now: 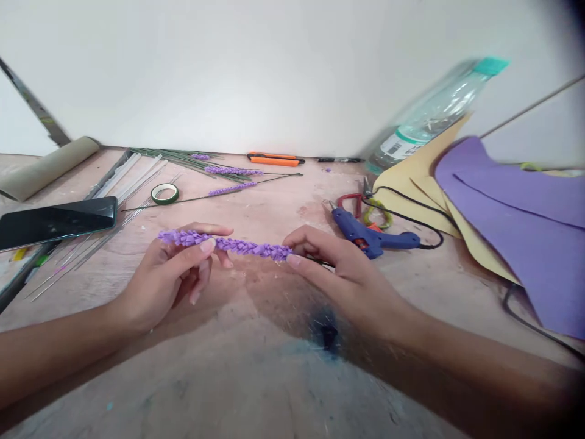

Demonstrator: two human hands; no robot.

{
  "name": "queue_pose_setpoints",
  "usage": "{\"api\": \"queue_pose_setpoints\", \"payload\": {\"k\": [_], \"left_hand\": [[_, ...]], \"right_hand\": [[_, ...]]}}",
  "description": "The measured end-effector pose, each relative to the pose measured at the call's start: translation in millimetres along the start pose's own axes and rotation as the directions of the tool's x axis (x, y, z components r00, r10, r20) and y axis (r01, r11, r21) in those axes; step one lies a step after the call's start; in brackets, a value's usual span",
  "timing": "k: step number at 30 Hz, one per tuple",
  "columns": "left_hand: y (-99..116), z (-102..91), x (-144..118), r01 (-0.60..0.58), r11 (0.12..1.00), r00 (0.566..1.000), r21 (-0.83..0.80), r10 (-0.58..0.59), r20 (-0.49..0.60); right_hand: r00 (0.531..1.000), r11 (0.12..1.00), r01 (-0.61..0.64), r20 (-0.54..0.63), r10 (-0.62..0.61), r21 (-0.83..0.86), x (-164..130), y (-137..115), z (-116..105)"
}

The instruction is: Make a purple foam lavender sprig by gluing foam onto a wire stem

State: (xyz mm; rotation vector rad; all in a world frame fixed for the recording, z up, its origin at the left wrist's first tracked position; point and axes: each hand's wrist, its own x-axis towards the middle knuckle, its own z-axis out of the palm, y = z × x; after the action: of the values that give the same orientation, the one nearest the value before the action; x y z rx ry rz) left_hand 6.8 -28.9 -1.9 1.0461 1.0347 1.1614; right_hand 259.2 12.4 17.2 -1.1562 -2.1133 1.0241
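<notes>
A purple craft lavender sprig (249,247), thick with small folded petals, stretches level between my two hands above the table. My left hand (171,271) pinches it near its left part, thumb on top and fingers behind. At the other end, my right hand (336,259) grips the base of the petals between thumb and fingers. A bit of dark stem shows past the right thumb; the rest of it is hidden by the hand. Beyond my right hand lies a blue glue gun (363,235). A roll of green tape (164,194) lies past my left hand.
Green stems (173,160) and thinner purple sprigs (233,188) lie along the back, with an orange cutter (275,159) and a black pen (339,160). At left are a phone (59,222), wires and a cardboard tube (50,167). Scissors (351,201), a bottle (429,122) and purple sheets (516,225) stand right.
</notes>
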Motion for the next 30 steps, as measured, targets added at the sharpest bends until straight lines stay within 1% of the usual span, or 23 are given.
{"api": "queue_pose_setpoints", "payload": {"k": [1, 4, 8, 11, 13, 15, 17, 19, 20, 21, 23, 24, 27, 30], "left_hand": [[0, -0.9, 0, -0.007, 1.000, 1.000, 0.001, 0.007, 0.017], [-2, -1.2, -1, -0.017, 1.000, 0.999, -0.006, 0.018, 0.036], [-2, -0.1, -1, 0.003, 1.000, 1.000, 0.011, -0.003, 0.007], [-1, -0.2, 0, 0.001, 1.000, 0.998, 0.030, 0.001, -0.067], [0, -1.3, 1, 0.001, 0.998, 0.991, 0.067, 0.008, -0.137], [0, -3.7, 1, 0.000, 0.993, 0.984, 0.116, 0.020, -0.175], [0, -7.0, 1, -0.036, 0.983, 0.983, 0.182, 0.067, -0.170], [1, -11.1, 3, -0.106, 0.947, 0.978, 0.305, 0.154, -0.139], [1, -13.3, 4, -0.150, 0.906, 0.970, 0.397, 0.213, -0.119], [2, -15.6, 5, -0.194, 0.846, 0.958, 0.497, 0.273, -0.091], [2, -20.1, 7, -0.273, 0.687, 0.928, 0.673, 0.372, -0.002], [3, -22.1, 8, -0.311, 0.605, 0.912, 0.733, 0.406, 0.052], [3, -25.1, 7, -0.432, 0.392, 0.859, 0.812, 0.454, 0.238], [4, -20.8, 4, -0.557, 0.147, 0.769, 0.817, 0.464, 0.440]], "right_hand": [[0.999, 0.998, 0.040, -0.035, -0.041, -0.043, -3, 5, 1], [0.986, 0.971, 0.124, -0.080, -0.143, -0.205, -11, 18, 5], [0.962, 0.921, 0.203, -0.108, -0.251, -0.333, -16, 29, 4], [0.949, 0.900, 0.238, -0.111, -0.296, -0.366, -16, 33, 4], [0.950, 0.903, 0.232, -0.115, -0.290, -0.362, -15, 34, 5], [0.957, 0.913, 0.212, -0.114, -0.266, -0.348, -14, 34, 5], [0.957, 0.915, 0.222, -0.106, -0.271, -0.336, -14, 32, 5], [0.941, 0.902, 0.276, -0.097, -0.324, -0.331, -14, 31, 5], [0.930, 0.891, 0.308, -0.091, -0.356, -0.333, -14, 31, 5], [0.920, 0.879, 0.335, -0.084, -0.383, -0.339, -14, 31, 4], [0.910, 0.861, 0.360, -0.068, -0.409, -0.358, -14, 31, 4], [0.908, 0.855, 0.364, -0.062, -0.413, -0.370, -13, 32, 4], [0.901, 0.833, 0.368, -0.064, -0.430, -0.414, -14, 34, 5], [0.881, 0.795, 0.393, -0.059, -0.470, -0.463, -15, 35, 7]]}}
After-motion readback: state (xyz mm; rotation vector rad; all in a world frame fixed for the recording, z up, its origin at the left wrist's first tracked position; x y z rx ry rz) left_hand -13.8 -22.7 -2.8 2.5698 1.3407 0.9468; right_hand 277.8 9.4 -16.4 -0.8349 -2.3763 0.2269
